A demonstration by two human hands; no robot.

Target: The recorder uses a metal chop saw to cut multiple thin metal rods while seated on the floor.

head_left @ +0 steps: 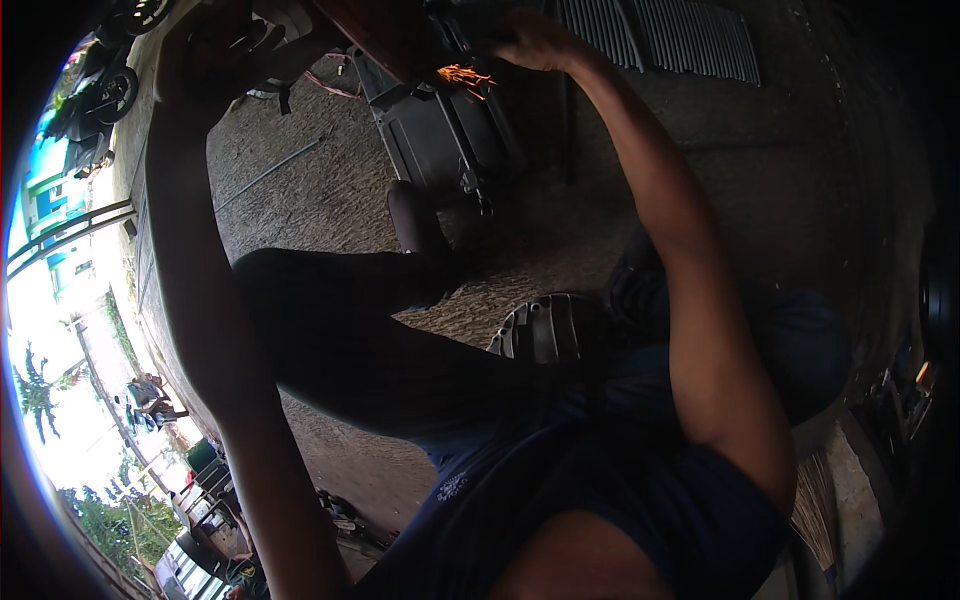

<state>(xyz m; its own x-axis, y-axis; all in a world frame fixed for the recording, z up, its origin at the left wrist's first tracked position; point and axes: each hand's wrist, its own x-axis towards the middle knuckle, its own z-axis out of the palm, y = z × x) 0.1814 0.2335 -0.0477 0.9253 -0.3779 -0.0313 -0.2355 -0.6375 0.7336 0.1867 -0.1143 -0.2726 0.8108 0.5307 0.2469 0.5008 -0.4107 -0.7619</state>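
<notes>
A reddish power tool (375, 35), which looks like a cut-off saw, stands over a dark metal base (425, 135) at the top of the head view. Orange sparks (466, 78) spray to the right from under its red part. My left hand (212, 60), in deep shadow left of the tool, seems closed round a part of it that I cannot make out. To the right of the sparks, my right hand (540, 42) has its fingers curled at a dark part beside the base. What it grips is lost in shadow.
Grey ribbed metal rods (660, 40) lie side by side at the top right. A thin rod (268, 172) rests on the rough floor (300, 210). Near my legs sits a dark ribbed object (548, 328). A broom (815, 510) is at lower right; motorcycles (115, 95) stand far left.
</notes>
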